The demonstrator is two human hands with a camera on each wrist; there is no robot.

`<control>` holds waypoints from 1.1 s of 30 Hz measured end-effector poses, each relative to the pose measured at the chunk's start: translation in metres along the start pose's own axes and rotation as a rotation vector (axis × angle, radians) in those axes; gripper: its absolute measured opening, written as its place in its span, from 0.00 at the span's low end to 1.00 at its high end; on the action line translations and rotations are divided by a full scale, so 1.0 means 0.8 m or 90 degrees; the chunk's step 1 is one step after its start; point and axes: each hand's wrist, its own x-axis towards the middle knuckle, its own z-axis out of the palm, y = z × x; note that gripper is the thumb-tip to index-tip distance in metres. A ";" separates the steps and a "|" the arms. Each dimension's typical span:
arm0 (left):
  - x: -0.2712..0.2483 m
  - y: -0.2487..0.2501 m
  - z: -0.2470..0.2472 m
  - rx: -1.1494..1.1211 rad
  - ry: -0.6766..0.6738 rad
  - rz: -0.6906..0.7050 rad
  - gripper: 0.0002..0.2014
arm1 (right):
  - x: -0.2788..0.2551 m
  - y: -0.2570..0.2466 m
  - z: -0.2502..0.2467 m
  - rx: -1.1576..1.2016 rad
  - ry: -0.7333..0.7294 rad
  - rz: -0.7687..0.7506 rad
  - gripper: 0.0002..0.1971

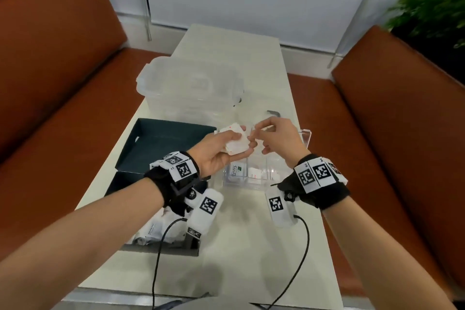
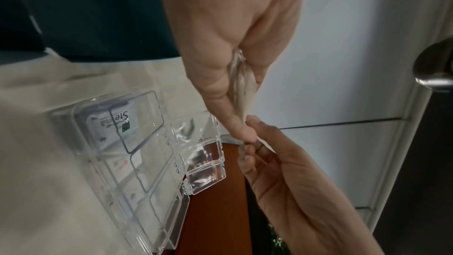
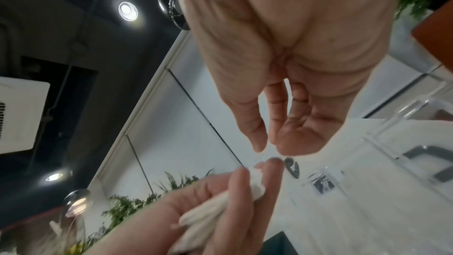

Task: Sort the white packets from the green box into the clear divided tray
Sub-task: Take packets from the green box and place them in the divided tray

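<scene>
Holding: left hand grips small stack of thin white paper packets.
R hand: right hand fingers loose, empty.
Handling: prob. light, limp; pinch one edge.

Head view: high, looking forward and down the table. Wrist views: close along each palm, the right tilted upward. All share the meeting fingertips.

White packets, dark green box
</scene>
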 end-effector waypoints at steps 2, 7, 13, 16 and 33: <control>0.008 -0.002 0.003 0.007 0.019 0.004 0.12 | 0.007 0.006 -0.010 0.006 -0.009 0.011 0.03; 0.031 -0.013 0.005 0.139 0.104 0.023 0.11 | 0.008 0.030 -0.009 0.024 -0.110 0.026 0.17; 0.044 -0.017 0.000 0.166 0.087 -0.040 0.14 | 0.017 0.049 -0.008 0.107 -0.125 0.049 0.14; 0.048 -0.015 -0.008 0.165 0.079 -0.046 0.13 | 0.024 0.059 -0.011 0.139 -0.122 0.091 0.11; 0.059 -0.006 -0.020 0.315 0.136 0.031 0.13 | 0.061 0.089 -0.010 -0.205 -0.043 -0.007 0.04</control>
